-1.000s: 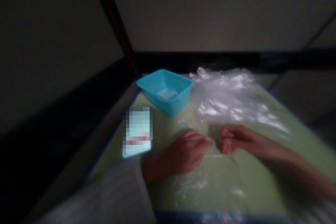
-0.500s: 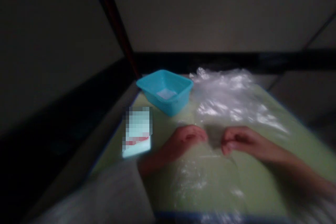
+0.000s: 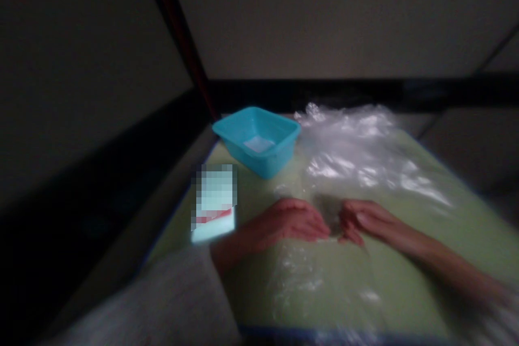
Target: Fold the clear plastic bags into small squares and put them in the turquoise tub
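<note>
A clear plastic bag (image 3: 300,275) lies flat on the green-topped table, its far edge running just under both hands. My left hand (image 3: 298,221) rests along that edge with its fingers stretched out and lying flat, pointing right. Across a small gap, my right hand (image 3: 360,219) has its fingers curled together at the right end of the edge, pinching the bag; the fingertips are partly blurred. Little of the thin film between the hands can be made out.
A turquoise basin (image 3: 265,165) with a pale sheet (image 3: 258,144) inside stands at the back left. Crumpled clear plastic (image 3: 357,146) covers the back right of the table (image 3: 417,281). A lit, pixelated screen (image 3: 213,232) lies left of my left hand. Walls rise behind.
My left hand has moved slightly right and nearer me, its fingers going from curled to stretched out on the bag's edge. The right hand's fingers have shifted down onto the edge.
</note>
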Action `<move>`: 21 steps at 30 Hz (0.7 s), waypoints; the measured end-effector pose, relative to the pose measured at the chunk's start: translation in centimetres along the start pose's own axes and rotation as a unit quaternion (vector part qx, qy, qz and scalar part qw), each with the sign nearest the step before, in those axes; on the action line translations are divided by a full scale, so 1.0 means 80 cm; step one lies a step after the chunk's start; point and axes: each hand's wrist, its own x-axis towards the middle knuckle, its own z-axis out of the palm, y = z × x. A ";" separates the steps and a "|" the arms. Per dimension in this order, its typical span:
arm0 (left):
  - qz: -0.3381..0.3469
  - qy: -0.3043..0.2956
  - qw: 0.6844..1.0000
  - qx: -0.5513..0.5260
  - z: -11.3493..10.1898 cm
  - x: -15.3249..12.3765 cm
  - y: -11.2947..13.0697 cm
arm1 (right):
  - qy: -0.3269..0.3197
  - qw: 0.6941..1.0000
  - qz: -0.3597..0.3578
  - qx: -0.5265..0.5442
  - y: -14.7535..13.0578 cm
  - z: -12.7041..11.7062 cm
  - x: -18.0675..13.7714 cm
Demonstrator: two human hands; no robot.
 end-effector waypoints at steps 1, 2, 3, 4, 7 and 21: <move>0.011 -0.019 1.000 -0.007 -0.004 0.000 -0.005 | -0.005 1.000 -0.001 0.007 0.003 0.001 0.000; 0.014 -0.035 0.999 -0.012 -0.007 0.000 -0.010 | -0.011 1.000 0.001 0.010 0.007 0.001 0.000; 0.011 -0.043 0.999 -0.015 -0.010 0.001 -0.014 | -0.017 1.000 0.004 0.007 0.011 0.002 0.000; 0.003 -0.044 0.999 -0.016 -0.012 0.002 -0.017 | -0.024 1.000 0.009 0.001 0.014 0.002 0.001; -0.021 -0.042 0.999 -0.014 -0.015 0.005 -0.023 | -0.038 0.999 0.028 -0.023 0.018 0.003 0.001; 0.007 -0.095 0.995 -0.036 -0.028 -0.001 -0.025 | -0.091 0.962 -0.034 -0.255 -0.023 0.021 -0.023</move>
